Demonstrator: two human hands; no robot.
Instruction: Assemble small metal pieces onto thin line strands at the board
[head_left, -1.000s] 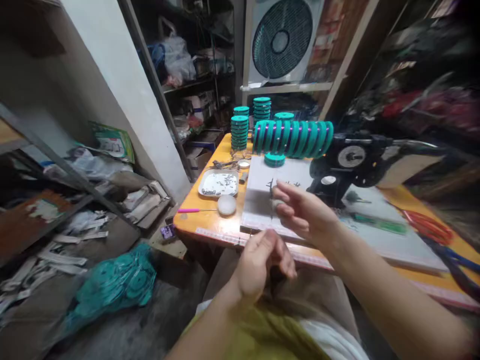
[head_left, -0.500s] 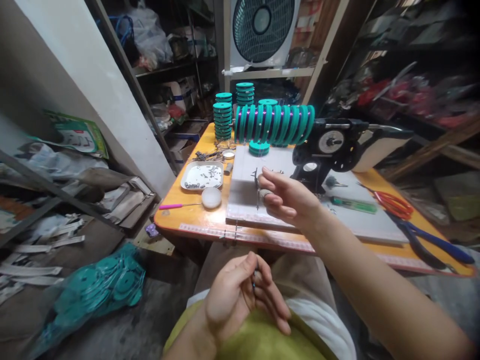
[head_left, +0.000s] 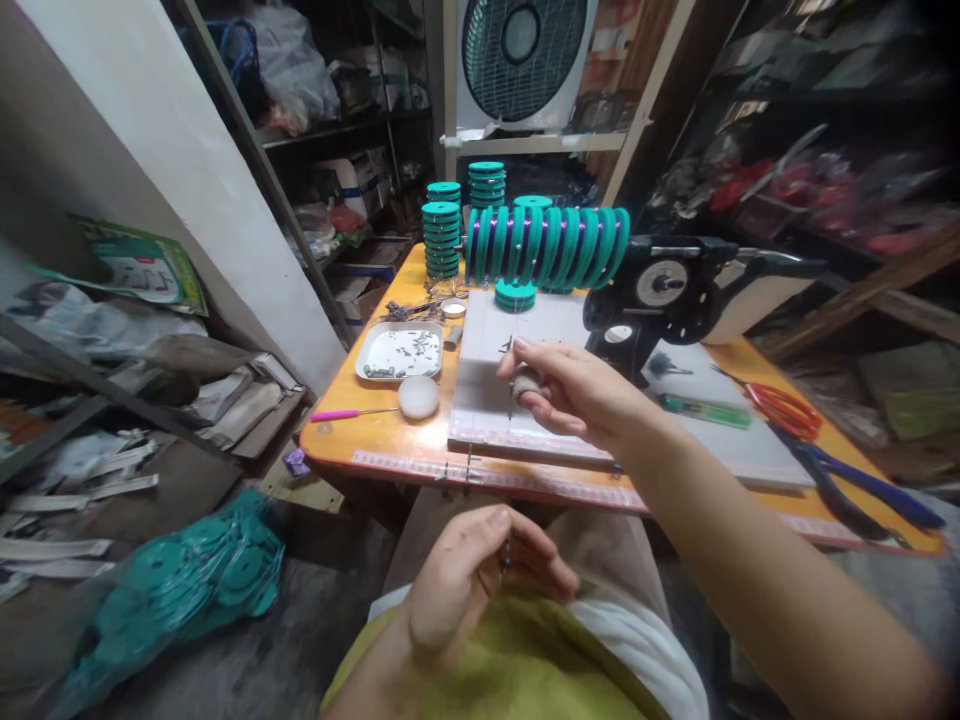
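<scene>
My right hand [head_left: 570,390] is raised over the front of a white board [head_left: 517,330] on the orange table [head_left: 390,440]. Its fingers are curled and pinch a thin dark wire or hook piece that I cannot make out clearly. My left hand [head_left: 465,580] hovers low over my lap, below the table's front edge, thumb and fingers pinched on a small dark item. A row of teal spools [head_left: 547,245] sits on the shaft of a black winding machine [head_left: 660,295] behind my right hand.
Stacks of teal spools [head_left: 441,238] stand at the table's back. A metal tray of small parts [head_left: 401,352], a white round lid [head_left: 418,396] and a pink-handled tool [head_left: 352,413] lie at left. Red scissors [head_left: 780,405] and blue pliers [head_left: 862,480] lie at right. A bag of teal spools [head_left: 195,585] lies on the floor.
My left hand dropped from the table edge down to my lap and stays pinched. My right hand curled its fingers in and moved slightly lower left over the white board.
</scene>
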